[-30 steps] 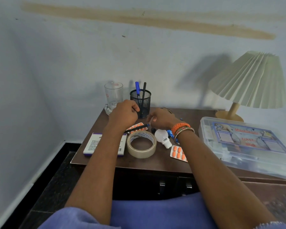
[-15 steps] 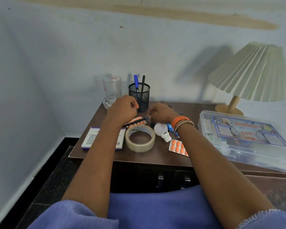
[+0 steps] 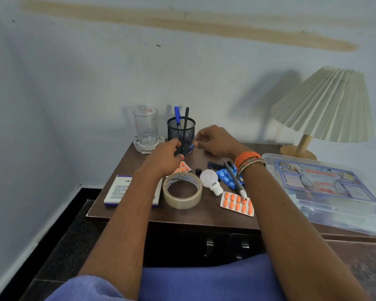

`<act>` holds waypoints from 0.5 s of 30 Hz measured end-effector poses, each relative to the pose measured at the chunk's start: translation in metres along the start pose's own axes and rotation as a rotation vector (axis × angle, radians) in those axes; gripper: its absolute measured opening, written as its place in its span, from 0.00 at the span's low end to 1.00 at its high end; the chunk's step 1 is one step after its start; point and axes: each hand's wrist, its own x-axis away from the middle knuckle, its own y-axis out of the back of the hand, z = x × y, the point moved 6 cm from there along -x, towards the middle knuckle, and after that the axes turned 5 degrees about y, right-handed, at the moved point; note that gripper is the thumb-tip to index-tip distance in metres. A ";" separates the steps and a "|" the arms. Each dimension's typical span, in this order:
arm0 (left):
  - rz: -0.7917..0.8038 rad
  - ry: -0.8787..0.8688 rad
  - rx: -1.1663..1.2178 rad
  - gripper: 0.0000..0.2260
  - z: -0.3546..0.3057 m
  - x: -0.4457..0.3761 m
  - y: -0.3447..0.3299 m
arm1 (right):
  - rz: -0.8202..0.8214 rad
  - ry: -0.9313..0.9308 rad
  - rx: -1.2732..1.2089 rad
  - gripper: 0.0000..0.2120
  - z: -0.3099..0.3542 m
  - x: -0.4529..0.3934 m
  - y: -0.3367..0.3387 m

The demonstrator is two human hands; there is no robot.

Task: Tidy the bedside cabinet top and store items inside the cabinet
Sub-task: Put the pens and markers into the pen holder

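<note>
On the brown cabinet top (image 3: 193, 216), both my hands hold one dark pen (image 3: 183, 149) just in front of the black mesh pen cup (image 3: 181, 129). My left hand (image 3: 165, 158) grips its dark barrel. My right hand (image 3: 215, 141) pinches its blue end. Two pens stand in the cup. On the top lie a tape roll (image 3: 182, 190), a white bulb (image 3: 211, 180), an orange pill strip (image 3: 237, 204), a second orange strip (image 3: 182, 167), a blue pill strip (image 3: 228, 179), another pen (image 3: 234, 181) and a white-and-purple box (image 3: 117, 190).
An empty glass (image 3: 146, 129) stands at the back left corner. A clear first-aid box (image 3: 326, 187) fills the right side, with a pleated lamp (image 3: 326, 105) behind it. The cabinet doors with metal handles (image 3: 208, 244) are shut below. The wall is close behind and to the left.
Both hands have lifted the pen off the pill strip and moved it back towards the mesh cup. My right wrist has cleared the blue strip and the lying pen.
</note>
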 end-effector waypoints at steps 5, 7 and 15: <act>0.007 -0.066 0.043 0.06 -0.005 -0.003 -0.002 | -0.075 0.039 -0.051 0.06 0.008 0.005 0.032; -0.061 -0.112 0.072 0.04 -0.013 -0.003 0.003 | -0.126 0.034 -0.142 0.06 0.003 0.010 0.040; -0.244 -0.123 -0.032 0.11 -0.021 0.000 0.019 | -0.122 -0.262 0.287 0.11 -0.049 0.023 0.010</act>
